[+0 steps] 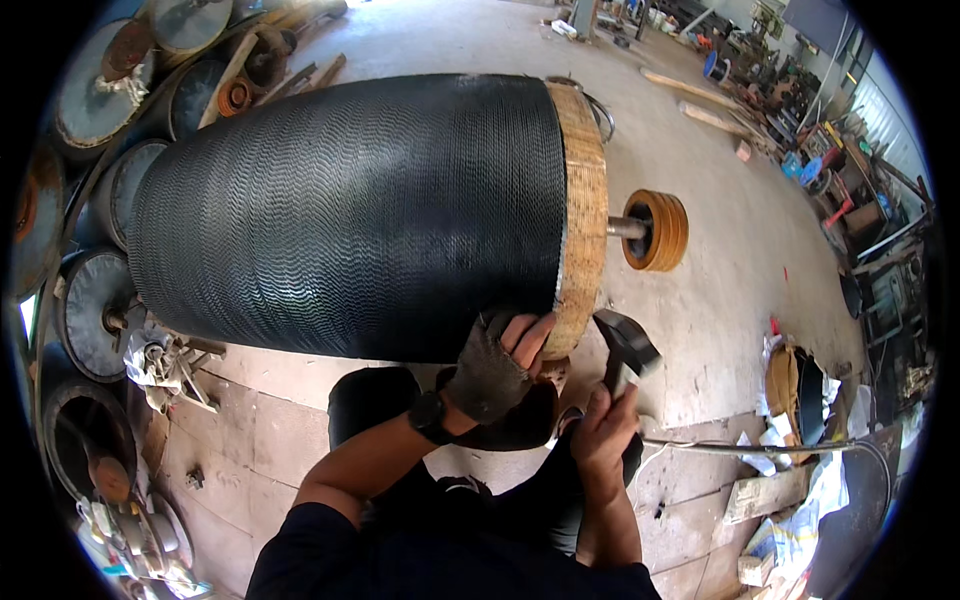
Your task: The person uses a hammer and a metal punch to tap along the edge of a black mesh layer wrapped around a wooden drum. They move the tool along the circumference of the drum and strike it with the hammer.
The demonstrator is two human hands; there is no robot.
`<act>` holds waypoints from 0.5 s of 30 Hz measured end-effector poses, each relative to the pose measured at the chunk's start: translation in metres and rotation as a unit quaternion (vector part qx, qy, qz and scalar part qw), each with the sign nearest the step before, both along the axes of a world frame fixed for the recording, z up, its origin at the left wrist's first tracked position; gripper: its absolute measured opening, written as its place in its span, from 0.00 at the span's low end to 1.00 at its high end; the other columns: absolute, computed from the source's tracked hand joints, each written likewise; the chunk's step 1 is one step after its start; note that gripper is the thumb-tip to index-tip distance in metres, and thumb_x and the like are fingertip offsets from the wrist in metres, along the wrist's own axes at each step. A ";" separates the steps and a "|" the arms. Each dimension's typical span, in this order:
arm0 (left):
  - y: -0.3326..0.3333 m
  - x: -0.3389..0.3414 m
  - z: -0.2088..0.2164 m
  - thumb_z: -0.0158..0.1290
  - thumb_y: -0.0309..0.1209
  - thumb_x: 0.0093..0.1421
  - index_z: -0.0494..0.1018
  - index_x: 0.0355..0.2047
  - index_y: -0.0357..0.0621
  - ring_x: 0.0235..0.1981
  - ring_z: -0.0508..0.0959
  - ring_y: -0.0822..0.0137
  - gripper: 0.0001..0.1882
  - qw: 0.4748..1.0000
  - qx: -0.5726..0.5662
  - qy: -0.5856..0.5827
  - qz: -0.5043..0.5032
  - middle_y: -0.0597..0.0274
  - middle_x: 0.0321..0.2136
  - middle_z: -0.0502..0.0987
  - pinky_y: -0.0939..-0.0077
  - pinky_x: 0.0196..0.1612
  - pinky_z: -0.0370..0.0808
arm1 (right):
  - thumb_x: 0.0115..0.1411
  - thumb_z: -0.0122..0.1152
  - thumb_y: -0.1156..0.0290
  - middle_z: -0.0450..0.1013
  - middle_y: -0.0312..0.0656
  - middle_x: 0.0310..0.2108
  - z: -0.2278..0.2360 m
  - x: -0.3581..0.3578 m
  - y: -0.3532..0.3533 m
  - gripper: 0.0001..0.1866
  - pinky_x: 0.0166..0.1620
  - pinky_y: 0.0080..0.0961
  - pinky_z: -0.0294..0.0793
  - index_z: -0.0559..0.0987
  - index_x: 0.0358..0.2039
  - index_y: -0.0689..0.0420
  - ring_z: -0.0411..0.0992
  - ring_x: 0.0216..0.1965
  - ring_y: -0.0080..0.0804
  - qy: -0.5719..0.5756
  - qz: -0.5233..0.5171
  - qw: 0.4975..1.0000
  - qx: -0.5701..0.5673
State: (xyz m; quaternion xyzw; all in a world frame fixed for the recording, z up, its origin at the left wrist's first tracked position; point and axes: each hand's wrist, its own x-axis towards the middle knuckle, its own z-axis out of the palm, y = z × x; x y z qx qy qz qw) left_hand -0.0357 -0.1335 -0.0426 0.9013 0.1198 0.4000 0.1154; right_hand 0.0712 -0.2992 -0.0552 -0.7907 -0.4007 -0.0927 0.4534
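A large roller (pixel 350 210) covered in black, finely ridged material lies crosswise in front of me. Its right end has a band of light brown wood (pixel 586 200). My left hand (pixel 490 370), in a grey fingerless glove, rests against the roller's near right edge, where the black cover meets the wood. Its fingers are curled, and whatever they may pinch is hidden. To the right, my right hand (pixel 605 430) grips a hammer (pixel 627 345) by its handle. The dark hammer head is raised just beside the wooden band, apart from it.
A shaft (pixel 627 228) juts from the roller's right end, with a grooved orange-brown pulley (pixel 660 230) beyond. More rollers (pixel 100 310) are stacked at the left. Paper scraps and a wooden block (pixel 765 495) lie at the lower right. Planks (pixel 690 88) and clutter line the far right.
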 end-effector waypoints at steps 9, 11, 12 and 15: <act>-0.030 -0.030 -0.085 0.58 0.35 0.58 0.76 0.42 0.41 0.42 0.79 0.55 0.14 0.939 -0.020 0.329 -0.098 0.53 0.39 0.78 0.56 0.47 0.75 | 0.71 0.50 0.63 0.71 0.46 0.19 -0.010 -0.009 0.002 0.16 0.23 0.36 0.68 0.70 0.33 0.65 0.71 0.19 0.35 0.034 0.004 0.995 0.095; -0.032 -0.027 -0.088 0.57 0.36 0.58 0.77 0.40 0.42 0.42 0.79 0.54 0.13 0.925 -0.024 0.364 -0.104 0.53 0.39 0.78 0.55 0.50 0.74 | 0.71 0.51 0.64 0.71 0.46 0.19 -0.025 -0.005 0.006 0.15 0.25 0.38 0.69 0.71 0.33 0.64 0.72 0.20 0.40 -0.028 -0.019 0.995 0.092; -0.033 -0.026 -0.089 0.57 0.36 0.58 0.77 0.39 0.42 0.43 0.79 0.54 0.13 0.921 -0.023 0.373 -0.106 0.53 0.39 0.78 0.55 0.51 0.73 | 0.70 0.51 0.64 0.72 0.47 0.19 -0.037 -0.002 0.014 0.15 0.26 0.42 0.71 0.71 0.33 0.64 0.72 0.20 0.48 -0.058 -0.041 0.995 0.068; -0.034 -0.025 -0.098 0.56 0.36 0.57 0.79 0.37 0.42 0.44 0.79 0.54 0.12 0.925 -0.017 0.362 -0.112 0.54 0.39 0.79 0.54 0.53 0.72 | 0.69 0.52 0.65 0.71 0.41 0.16 -0.046 -0.002 0.017 0.13 0.24 0.39 0.70 0.71 0.33 0.64 0.71 0.18 0.44 0.075 -0.050 0.993 -0.081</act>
